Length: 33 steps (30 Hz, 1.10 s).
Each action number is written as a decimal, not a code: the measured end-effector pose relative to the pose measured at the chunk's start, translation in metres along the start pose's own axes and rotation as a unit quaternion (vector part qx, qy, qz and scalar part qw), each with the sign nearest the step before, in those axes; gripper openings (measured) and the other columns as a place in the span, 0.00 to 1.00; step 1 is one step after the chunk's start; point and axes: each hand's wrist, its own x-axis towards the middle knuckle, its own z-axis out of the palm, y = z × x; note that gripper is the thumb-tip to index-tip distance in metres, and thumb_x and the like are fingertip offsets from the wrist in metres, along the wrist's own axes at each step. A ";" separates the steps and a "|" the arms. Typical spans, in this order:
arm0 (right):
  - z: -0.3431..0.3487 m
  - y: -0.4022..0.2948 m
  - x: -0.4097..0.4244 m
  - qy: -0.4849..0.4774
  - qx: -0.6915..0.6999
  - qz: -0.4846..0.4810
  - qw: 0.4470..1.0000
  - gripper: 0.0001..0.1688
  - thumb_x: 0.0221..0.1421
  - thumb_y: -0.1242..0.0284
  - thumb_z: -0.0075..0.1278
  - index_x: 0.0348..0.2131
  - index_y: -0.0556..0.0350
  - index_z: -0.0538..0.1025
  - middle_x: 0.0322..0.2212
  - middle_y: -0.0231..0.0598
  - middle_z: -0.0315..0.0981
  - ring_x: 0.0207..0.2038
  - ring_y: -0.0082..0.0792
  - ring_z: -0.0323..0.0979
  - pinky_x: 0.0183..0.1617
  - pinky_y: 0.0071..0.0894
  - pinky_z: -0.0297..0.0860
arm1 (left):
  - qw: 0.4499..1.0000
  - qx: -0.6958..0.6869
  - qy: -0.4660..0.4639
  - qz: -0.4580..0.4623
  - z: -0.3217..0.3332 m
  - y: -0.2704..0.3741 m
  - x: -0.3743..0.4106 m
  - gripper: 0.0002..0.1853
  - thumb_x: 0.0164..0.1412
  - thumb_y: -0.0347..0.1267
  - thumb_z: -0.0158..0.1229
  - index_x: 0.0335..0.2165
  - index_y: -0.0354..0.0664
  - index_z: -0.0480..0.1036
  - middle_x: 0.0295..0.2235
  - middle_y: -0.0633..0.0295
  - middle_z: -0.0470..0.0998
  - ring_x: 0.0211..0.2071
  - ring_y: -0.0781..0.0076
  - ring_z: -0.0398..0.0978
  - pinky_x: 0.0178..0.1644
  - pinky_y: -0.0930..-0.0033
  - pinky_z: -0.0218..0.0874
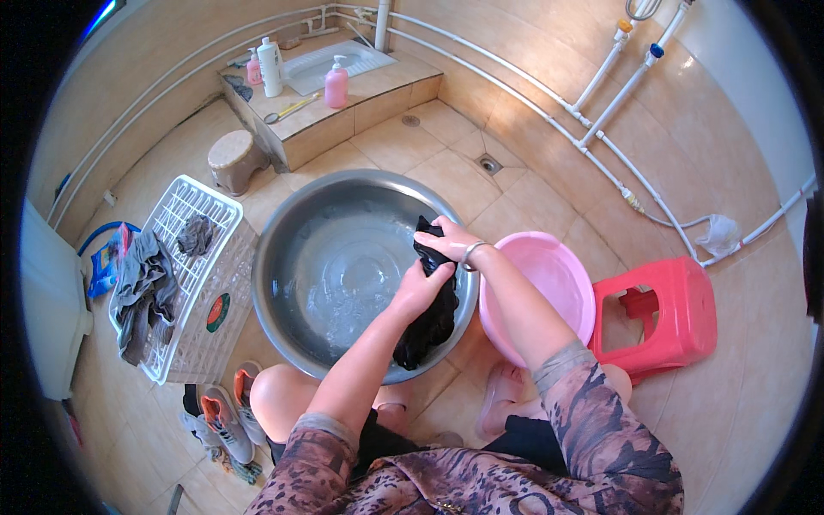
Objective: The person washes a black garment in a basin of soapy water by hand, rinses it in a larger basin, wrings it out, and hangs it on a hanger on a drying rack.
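A large grey metal basin (pixel 273 315) with water in it stands on the floor before me. At its right side, a wet black cloth (pixel 428 328) is gripped by both my hands and hangs down along the basin's inner wall. My left hand (pixel 421 286) holds the cloth from the near side, thumb on top. Just beyond it, my right hand (pixel 450 241), with a silver bracelet at the wrist, grips the cloth's upper part near the rim. Folds of the cloth and parts of the fingers hide each other.
Right of the basin are a pink basin (pixel 547 283) and a red plastic stool (pixel 692 315). A white plastic basket (pixel 212 290) bearing grey clothes (pixel 145 277) stands left, with sneakers (pixel 225 425) nearby. Behind are a small stool (pixel 235 158), a tiled step (pixel 322 138) and a pink pump bottle (pixel 336 84).
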 end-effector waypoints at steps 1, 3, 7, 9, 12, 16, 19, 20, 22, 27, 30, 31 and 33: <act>-0.009 0.002 -0.004 -0.045 0.068 -0.010 0.997 0.42 0.42 0.47 0.47 0.47 0.60 0.57 0.42 0.45 0.62 0.42 0.34 0.64 0.43 0.32 0.62 | 0.992 -0.112 -0.048 -0.027 -0.004 0.013 -0.008 0.26 0.48 0.44 0.48 0.36 0.30 0.64 0.26 0.56 0.71 0.26 0.69 0.70 0.31 0.71 0.62; -0.019 0.006 -0.012 -0.139 0.305 -0.018 0.942 0.37 0.48 0.49 0.40 0.49 0.55 0.56 0.44 0.41 0.60 0.45 0.31 0.62 0.48 0.32 0.60 | 0.957 -0.265 -0.100 -0.067 -0.014 0.009 -0.004 0.23 0.49 0.43 0.47 0.35 0.32 0.65 0.24 0.58 0.71 0.24 0.69 0.70 0.28 0.71 0.62; -0.010 0.025 -0.004 -0.195 0.540 -0.184 0.798 0.38 0.49 0.48 0.37 0.52 0.51 0.53 0.47 0.41 0.57 0.48 0.37 0.59 0.51 0.38 0.57 | 0.863 -0.463 -0.140 -0.146 -0.013 0.026 -0.016 0.26 0.48 0.48 0.46 0.33 0.34 0.65 0.24 0.57 0.71 0.24 0.64 0.71 0.30 0.67 0.64; 0.003 0.016 -0.001 -0.231 0.606 -0.245 0.721 0.30 0.47 0.50 0.42 0.43 0.49 0.62 0.45 0.43 0.58 0.47 0.39 0.59 0.49 0.41 0.59 | 0.850 -0.487 -0.159 -0.124 -0.013 0.010 -0.007 0.27 0.47 0.50 0.47 0.34 0.35 0.66 0.25 0.55 0.72 0.25 0.62 0.71 0.31 0.65 0.64; -0.001 -0.012 -0.017 -0.216 0.604 -0.277 0.715 0.16 0.47 0.61 0.49 0.31 0.52 0.67 0.34 0.43 0.65 0.37 0.35 0.67 0.39 0.33 0.66 | 0.828 -0.522 -0.182 -0.093 -0.008 -0.010 0.001 0.26 0.47 0.48 0.47 0.35 0.35 0.67 0.25 0.54 0.73 0.24 0.64 0.72 0.32 0.67 0.65; -0.027 -0.018 -0.026 -0.100 0.534 -0.138 0.828 0.11 0.46 0.71 0.49 0.31 0.58 0.69 0.21 0.36 0.68 0.24 0.27 0.67 0.28 0.23 0.65 | 0.879 -0.419 -0.202 -0.109 -0.003 0.014 -0.009 0.27 0.47 0.48 0.49 0.37 0.35 0.65 0.29 0.53 0.72 0.28 0.66 0.71 0.34 0.68 0.64; -0.035 -0.026 -0.033 -0.069 0.340 -0.122 0.930 0.14 0.45 0.72 0.50 0.34 0.60 0.70 0.20 0.34 0.68 0.23 0.22 0.66 0.27 0.20 0.64 | 0.946 -0.196 -0.259 -0.015 -0.002 0.022 -0.006 0.31 0.45 0.44 0.54 0.43 0.34 0.59 0.34 0.53 0.70 0.34 0.70 0.69 0.37 0.70 0.62; -0.035 -0.025 -0.033 -0.052 0.275 -0.091 0.956 0.13 0.42 0.72 0.50 0.31 0.61 0.73 0.19 0.32 0.69 0.22 0.20 0.65 0.27 0.18 0.63 | 0.959 -0.150 -0.240 0.001 0.003 0.025 -0.004 0.35 0.41 0.42 0.59 0.44 0.33 0.57 0.36 0.54 0.68 0.37 0.72 0.67 0.40 0.70 0.60; -0.031 -0.019 -0.031 -0.014 0.196 -0.121 0.973 0.10 0.40 0.73 0.51 0.26 0.60 0.74 0.19 0.32 0.69 0.22 0.20 0.65 0.28 0.17 0.63 | 0.987 -0.031 -0.153 0.032 0.013 0.020 -0.001 0.37 0.40 0.42 0.60 0.43 0.29 0.55 0.36 0.51 0.68 0.38 0.68 0.67 0.42 0.68 0.59; -0.008 -0.010 -0.021 0.096 -0.131 -0.148 0.975 0.09 0.37 0.71 0.46 0.23 0.53 0.76 0.22 0.44 0.72 0.25 0.39 0.71 0.32 0.30 0.66 | 0.996 0.035 -0.063 0.056 0.039 -0.012 0.012 0.44 0.37 0.46 0.61 0.43 0.23 0.51 0.38 0.44 0.67 0.42 0.60 0.66 0.46 0.66 0.56; 0.008 -0.017 -0.026 0.144 -0.189 -0.135 0.962 0.09 0.37 0.70 0.45 0.23 0.50 0.75 0.24 0.48 0.71 0.29 0.48 0.69 0.35 0.37 0.66 | 0.990 0.118 -0.028 0.074 0.041 -0.040 0.028 0.46 0.38 0.50 0.57 0.46 0.25 0.48 0.40 0.42 0.66 0.43 0.53 0.65 0.45 0.64 0.57; 0.013 -0.018 -0.027 0.159 -0.204 -0.126 0.958 0.09 0.38 0.70 0.45 0.23 0.50 0.75 0.24 0.48 0.71 0.29 0.48 0.69 0.35 0.38 0.66 | 0.988 0.128 -0.028 0.084 0.042 -0.045 0.032 0.46 0.38 0.50 0.56 0.46 0.26 0.48 0.40 0.41 0.66 0.44 0.51 0.65 0.45 0.63 0.57; 0.017 -0.021 -0.027 0.194 -0.197 -0.098 0.956 0.08 0.38 0.71 0.46 0.24 0.49 0.74 0.23 0.48 0.71 0.29 0.48 0.69 0.34 0.37 0.66 | 0.989 0.134 -0.019 0.063 0.041 -0.047 0.036 0.44 0.38 0.50 0.56 0.46 0.29 0.50 0.39 0.43 0.68 0.42 0.50 0.66 0.44 0.61 0.58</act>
